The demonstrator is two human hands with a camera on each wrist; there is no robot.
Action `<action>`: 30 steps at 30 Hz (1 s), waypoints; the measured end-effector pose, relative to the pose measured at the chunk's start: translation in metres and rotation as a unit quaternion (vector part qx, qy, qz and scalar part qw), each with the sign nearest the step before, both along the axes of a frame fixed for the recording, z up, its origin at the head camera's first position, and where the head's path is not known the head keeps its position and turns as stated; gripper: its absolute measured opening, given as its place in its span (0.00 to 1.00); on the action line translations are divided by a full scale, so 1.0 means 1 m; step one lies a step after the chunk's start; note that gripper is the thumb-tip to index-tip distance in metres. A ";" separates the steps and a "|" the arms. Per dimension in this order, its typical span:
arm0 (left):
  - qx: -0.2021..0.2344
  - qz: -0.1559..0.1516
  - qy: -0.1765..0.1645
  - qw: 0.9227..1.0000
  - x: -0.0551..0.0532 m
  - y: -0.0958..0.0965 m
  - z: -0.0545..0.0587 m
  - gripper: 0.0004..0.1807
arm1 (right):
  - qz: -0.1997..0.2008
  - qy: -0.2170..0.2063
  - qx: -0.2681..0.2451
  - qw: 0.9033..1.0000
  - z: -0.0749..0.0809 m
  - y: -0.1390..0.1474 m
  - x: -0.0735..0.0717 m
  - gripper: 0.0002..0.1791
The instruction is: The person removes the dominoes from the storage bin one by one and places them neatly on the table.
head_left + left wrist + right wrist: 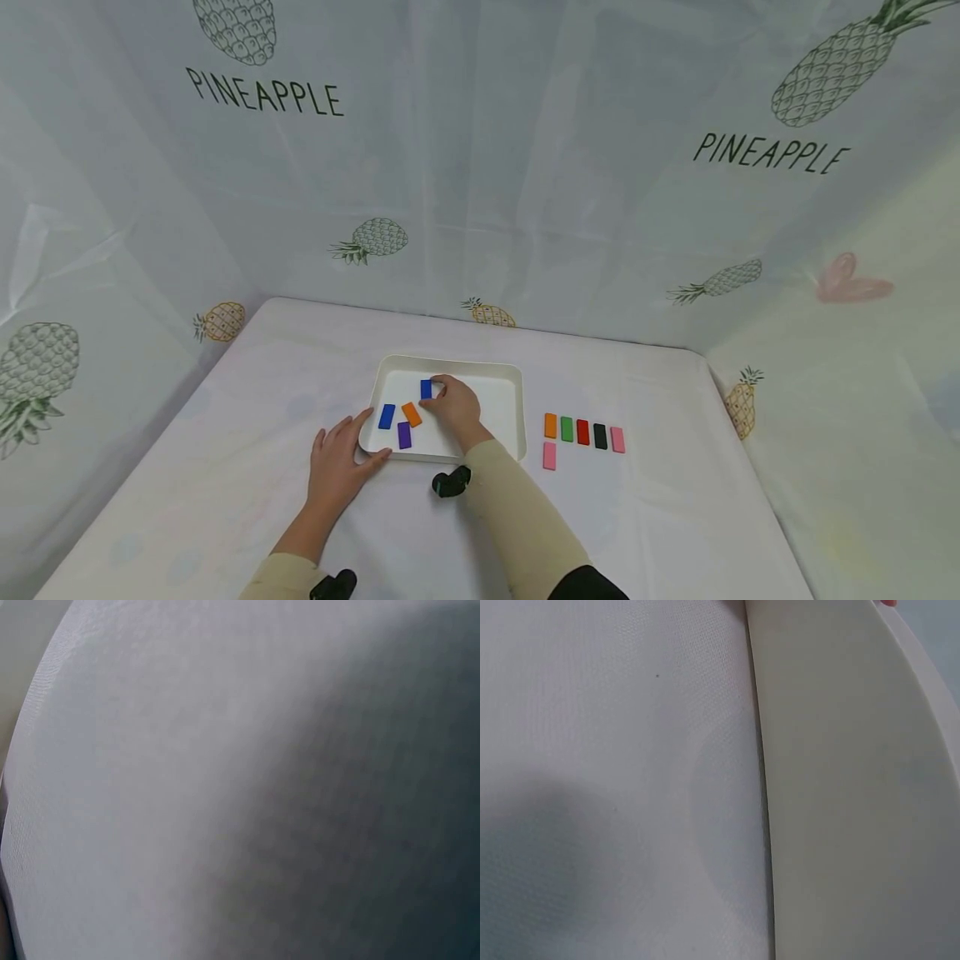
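Right hand (456, 408) reaching over the white tray (501, 400), I pinch the upper blue block (425, 388) between thumb and forefinger, near the tray's far side. With fingers spread and nothing in its grasp, my left hand (337, 471) steadies the tray, fingertips at the left rim and thumb at the near edge. Below the pinched piece, three blocks lie let go on the tray floor: the second blue block (386, 417) at left, the tilted orange block (411, 414) beside it and the purple block (404, 435) nearest me. Well to the right, on the cloth-covered table (675, 500), six more lie outside the tray: a neat row of the loose orange block (551, 426), green block (566, 429), red block (582, 432), black block (600, 436) and first pink block (617, 440), with the second pink block (550, 456) just below the row's left end. By my judgement the sorting stands partway: four of ten blocks are inside the tray, one of those not yet released, and the six outside are untouched by either hand. Inside, the pieces sit at differing angles, with no straight line formed.
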State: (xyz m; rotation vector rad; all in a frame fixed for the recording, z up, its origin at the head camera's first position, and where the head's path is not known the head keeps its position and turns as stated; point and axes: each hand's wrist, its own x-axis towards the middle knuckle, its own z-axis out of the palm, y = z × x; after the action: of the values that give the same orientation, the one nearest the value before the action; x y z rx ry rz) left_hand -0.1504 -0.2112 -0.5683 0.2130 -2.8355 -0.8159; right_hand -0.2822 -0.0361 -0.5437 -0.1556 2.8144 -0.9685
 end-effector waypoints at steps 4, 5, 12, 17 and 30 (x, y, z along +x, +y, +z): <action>-0.005 0.000 0.001 1.000 -0.001 0.000 -0.002 0.46 | 0.000 -0.004 -0.006 1.000 -0.001 0.001 0.000 0.28; -0.005 -0.001 0.002 1.000 -0.001 0.000 -0.002 0.46 | 0.000 -0.005 -0.007 1.000 -0.001 0.002 0.000 0.28; 0.006 -0.002 0.000 1.000 -0.001 0.000 -0.001 0.47 | 0.015 -0.016 -0.040 0.999 0.000 0.005 0.003 0.27; 0.002 -0.007 -0.009 1.000 0.000 -0.001 -0.002 0.47 | 0.023 -0.033 -0.074 0.996 -0.004 0.008 0.004 0.27; 0.004 -0.010 -0.008 1.000 0.001 0.001 0.001 0.47 | 0.030 -0.049 -0.123 0.991 -0.001 0.013 0.009 0.25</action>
State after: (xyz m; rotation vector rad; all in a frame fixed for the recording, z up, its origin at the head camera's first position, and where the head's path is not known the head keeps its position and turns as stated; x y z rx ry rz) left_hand -0.1496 -0.2104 -0.5675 0.1933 -2.8539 -0.8348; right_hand -0.2729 -0.0230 -0.5446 -0.2129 2.5784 -1.2700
